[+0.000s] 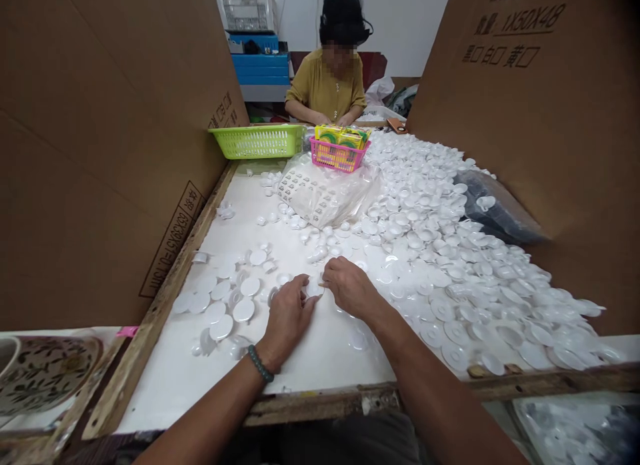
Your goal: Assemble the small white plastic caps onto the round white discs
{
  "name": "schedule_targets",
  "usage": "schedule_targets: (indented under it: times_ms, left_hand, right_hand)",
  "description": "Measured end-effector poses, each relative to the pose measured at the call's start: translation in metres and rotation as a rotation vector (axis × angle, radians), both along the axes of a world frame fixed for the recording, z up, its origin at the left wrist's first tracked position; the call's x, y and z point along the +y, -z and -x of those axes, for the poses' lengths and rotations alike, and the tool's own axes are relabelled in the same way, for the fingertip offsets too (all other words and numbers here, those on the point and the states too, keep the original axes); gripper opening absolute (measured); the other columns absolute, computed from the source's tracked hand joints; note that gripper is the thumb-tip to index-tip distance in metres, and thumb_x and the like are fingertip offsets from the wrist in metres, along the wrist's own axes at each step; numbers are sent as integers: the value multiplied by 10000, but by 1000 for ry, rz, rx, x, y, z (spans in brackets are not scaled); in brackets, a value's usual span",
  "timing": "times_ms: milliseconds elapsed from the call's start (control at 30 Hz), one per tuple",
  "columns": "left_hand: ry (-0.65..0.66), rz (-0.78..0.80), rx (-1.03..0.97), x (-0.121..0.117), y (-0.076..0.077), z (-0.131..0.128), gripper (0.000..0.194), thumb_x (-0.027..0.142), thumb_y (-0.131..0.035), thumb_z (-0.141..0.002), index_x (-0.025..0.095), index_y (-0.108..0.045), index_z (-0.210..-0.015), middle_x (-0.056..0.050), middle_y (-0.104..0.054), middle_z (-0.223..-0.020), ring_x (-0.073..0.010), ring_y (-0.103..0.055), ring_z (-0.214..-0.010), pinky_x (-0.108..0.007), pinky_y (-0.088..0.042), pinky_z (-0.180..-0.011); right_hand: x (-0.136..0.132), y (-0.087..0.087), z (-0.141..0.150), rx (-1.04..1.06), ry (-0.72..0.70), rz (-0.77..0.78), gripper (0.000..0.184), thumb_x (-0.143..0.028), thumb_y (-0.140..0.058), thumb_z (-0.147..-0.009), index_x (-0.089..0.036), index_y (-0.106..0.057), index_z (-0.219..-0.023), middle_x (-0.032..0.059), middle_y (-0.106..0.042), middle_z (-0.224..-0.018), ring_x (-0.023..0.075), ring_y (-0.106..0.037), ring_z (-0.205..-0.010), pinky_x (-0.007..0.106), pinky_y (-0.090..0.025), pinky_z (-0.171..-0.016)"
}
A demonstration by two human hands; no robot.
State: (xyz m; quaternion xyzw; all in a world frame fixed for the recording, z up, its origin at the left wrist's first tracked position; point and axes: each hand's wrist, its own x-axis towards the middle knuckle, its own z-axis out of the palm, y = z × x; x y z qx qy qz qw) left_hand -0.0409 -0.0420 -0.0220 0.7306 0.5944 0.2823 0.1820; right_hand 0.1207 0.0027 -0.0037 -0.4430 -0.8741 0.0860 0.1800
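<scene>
Near the middle of the white tabletop [165, 378], my left hand [293, 308] and my right hand [350, 286] meet around a small round white plastic piece [314, 288]. The left thumb and fingers close on its left side. My right hand is closed at its right edge, and its fingertips are partly hidden. Left of my hands lies a cluster of white round caps [243, 309], some flat side up and some tilted. To the right spreads a large heap of thin white plastic discs [425, 231], a few lying close to my right wrist.
Tall cardboard walls [100, 151] flank the table, which has a wooden rim [165, 298]. Farther back stand a green basket [260, 143], a pink basket [337, 159] with yellow packets, and a printed plastic bag [320, 191]. A person [327, 85] sits opposite. A dark bag [500, 208] lies right.
</scene>
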Motion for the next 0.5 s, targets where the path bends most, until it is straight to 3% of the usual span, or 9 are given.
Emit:
schedule_targets:
  times_ms: [367,500]
  left_hand:
    - [-10,23,15,2,1,1,272,341,-487,-833,182,-501,-1053,-22,-594,-788,-165,-555,-719,-290,-412,-654]
    - [-2,8,18,2,0,1,255,336,-472,-840,182,-501,-1042,-35,-605,-831,-171,-566,-755,-290,-417,-668]
  right_hand:
    - [-6,1,9,-48,-144,-6,223,-35,-435,-813,-160,-563,-681,27,-583,-714,146,-446,-731,265,-341,-664]
    - [-9,-1,14,-111,-109,7,213,-4,-454,-761,-171,-563,-684,24,-595,-691,157,-458,-736,280,-316,-650]
